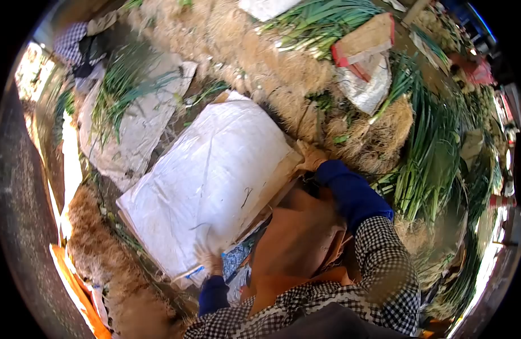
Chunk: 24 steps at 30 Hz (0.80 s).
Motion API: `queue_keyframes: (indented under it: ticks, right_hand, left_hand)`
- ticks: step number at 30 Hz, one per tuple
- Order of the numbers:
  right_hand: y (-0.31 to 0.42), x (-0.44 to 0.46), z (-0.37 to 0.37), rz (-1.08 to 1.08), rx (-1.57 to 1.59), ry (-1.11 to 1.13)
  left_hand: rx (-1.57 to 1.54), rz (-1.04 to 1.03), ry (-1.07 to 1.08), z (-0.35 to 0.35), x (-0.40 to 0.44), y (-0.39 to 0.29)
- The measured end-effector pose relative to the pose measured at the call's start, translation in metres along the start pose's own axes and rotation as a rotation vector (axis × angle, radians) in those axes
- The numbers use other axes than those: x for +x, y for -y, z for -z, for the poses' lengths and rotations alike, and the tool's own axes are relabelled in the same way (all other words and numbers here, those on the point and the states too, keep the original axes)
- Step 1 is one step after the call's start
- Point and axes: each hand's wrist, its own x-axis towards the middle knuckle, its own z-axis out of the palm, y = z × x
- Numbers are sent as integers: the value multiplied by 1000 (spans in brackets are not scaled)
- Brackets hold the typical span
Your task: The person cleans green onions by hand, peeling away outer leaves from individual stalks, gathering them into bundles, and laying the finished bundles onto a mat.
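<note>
A large white sheet [209, 152], plastic-looking and layered over brown board-like edges, lies in front of my knees. My left hand [208, 260] rests on its near left corner with fingers spread, slightly blurred. At the right corner, my right hand [312, 156] grips the sheet's edge, its fingertips partly hidden. A brown apron or cloth [297, 231] covers my lap between the arms. Beside my left hand, a blue patterned cloth [235, 261] shows under the sheet's near edge.
Green onions [430, 152] lie heaped at right, with another bunch [322, 22] at the top. Trimmed roots [215, 51] cover the ground beyond. A flattened sack [136, 113] lies at left. A red-edged bag [365, 68] is upper right. Another person [82, 48] is upper left.
</note>
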Motion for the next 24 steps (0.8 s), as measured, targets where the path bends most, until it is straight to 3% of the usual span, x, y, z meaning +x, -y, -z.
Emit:
queue_keyframes:
  ticks: [1,2,3,5,8,10,11,12,13,14,15,16,18,20,21,23,24]
  right_hand:
    - [16,-28,0,-60,-8,103]
    - [36,-52,-6,-182,47,226]
    - [8,-19,15,-237,117,202]
    - [-33,-69,-33,105,42,665]
    - [-42,-152,16,-5,76,634]
    - [-41,-217,75,-61,307,153]
    - [-52,-245,78,61,286,-197]
    - [-20,-292,140,-169,666,-259]
    - [-10,-330,160,-321,1448,-397]
    - [-15,-372,167,-275,959,-829]
    - [-29,-414,178,-74,1101,-1022]
    - [-17,-456,204,-403,951,-1145]
    - [-72,-540,187,-620,899,-1317]
    - [-161,-626,134,-786,719,-1348]
    - [-205,-668,96,-934,572,-1283]
    - [-251,-723,29,-1448,14,-921]
    - [-238,-720,23,-1387,155,-1126]
  left_hand:
    - [116,-265,0,-12,-1,-32]
    - [207,-481,263,12,3,-67]
    - [110,-585,117,21,72,-139]
    - [199,-697,138,-30,73,-150]
    - [121,-713,152,-30,72,-150]
    - [134,-787,108,-17,84,-144]
    - [136,-782,125,-17,86,-139]
    - [151,-829,27,-20,91,-140]
    - [157,-838,9,-11,96,-151]
    - [197,-705,267,7,101,-173]
    - [240,-561,521,29,107,-198]
    - [25,-620,330,46,115,-224]
    - [-290,-693,-88,57,142,-295]
    - [-1013,-888,49,136,130,-399]
    - [-827,-972,-27,175,120,-444]
    - [-695,-1036,-93,206,103,-519]
    - [-522,-982,-106,197,110,-551]
